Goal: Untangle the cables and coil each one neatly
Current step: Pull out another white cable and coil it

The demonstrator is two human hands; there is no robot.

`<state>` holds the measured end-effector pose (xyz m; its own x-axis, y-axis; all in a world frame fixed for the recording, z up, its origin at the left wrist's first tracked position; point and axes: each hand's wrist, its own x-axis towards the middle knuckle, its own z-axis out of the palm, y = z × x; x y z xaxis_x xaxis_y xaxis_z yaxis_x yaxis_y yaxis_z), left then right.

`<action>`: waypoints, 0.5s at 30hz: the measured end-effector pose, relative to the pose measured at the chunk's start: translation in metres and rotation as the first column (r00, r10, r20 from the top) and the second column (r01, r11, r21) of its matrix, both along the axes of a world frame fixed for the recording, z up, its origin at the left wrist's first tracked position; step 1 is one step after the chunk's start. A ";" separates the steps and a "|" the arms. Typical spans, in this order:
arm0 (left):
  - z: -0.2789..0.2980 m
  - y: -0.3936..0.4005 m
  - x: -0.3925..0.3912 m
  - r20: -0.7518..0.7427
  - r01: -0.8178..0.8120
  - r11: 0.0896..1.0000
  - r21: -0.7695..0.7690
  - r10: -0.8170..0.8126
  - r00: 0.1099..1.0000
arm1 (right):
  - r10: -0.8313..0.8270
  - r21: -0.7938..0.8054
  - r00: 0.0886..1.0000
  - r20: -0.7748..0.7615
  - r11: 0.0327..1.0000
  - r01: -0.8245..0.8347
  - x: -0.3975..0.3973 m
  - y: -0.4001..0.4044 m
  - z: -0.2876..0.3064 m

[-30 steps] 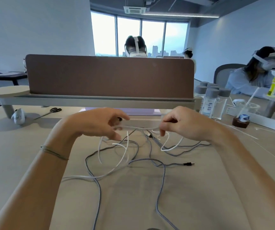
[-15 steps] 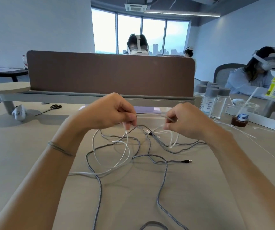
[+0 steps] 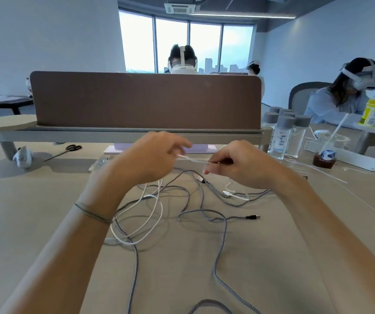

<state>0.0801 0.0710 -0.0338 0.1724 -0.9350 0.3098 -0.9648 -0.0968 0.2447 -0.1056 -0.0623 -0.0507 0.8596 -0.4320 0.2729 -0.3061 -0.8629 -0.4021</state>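
Our left hand point(image 3: 150, 157) and right hand point(image 3: 238, 164) pinched a thin white cable point(image 3: 195, 160) taut between them, above tangled grey braided cables point(image 3: 218, 223) on our beige table point(image 3: 272, 245), black scissors point(image 3: 69, 148) beyond.

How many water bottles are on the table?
5, maybe more hidden: bottles clustered at the divider's right end, two in front, three behind.

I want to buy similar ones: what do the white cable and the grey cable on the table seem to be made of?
The white cable, stretched between the left hand and right hand, looks like smooth plastic or rubber sheathing: plain, even surface. The grey cable looks braided, likely woven fabric or nylon: a flecked light-and-dark weave shows along it. The exact material cannot be told.
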 end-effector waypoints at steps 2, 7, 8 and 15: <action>-0.007 -0.008 -0.013 0.016 0.084 0.996 0.039 -0.084 0.996 | 0.005 -0.041 1.000 0.014 0.999 -0.004 0.004 0.007 0.001; -0.013 -0.016 -0.003 0.092 0.059 0.998 -0.020 -0.057 0.994 | -0.034 -0.082 0.999 0.012 0.996 0.035 -0.005 0.004 0.008; -0.011 -0.014 0.001 0.094 0.057 0.998 -0.030 -0.054 0.994 | -0.035 -0.067 0.999 0.018 0.997 0.036 -0.008 0.002 0.009; 0.003 0.007 0.030 0.123 -0.121 0.993 0.013 0.118 0.985 | -0.046 0.056 0.995 0.085 0.998 0.042 -0.027 -0.020 0.008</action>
<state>0.1097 0.0781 -0.0307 0.2454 -0.9164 0.3161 -0.9684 -0.2171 0.1223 -0.1326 -0.0819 -0.0426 0.8136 -0.4852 0.3205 -0.3052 -0.8255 -0.4748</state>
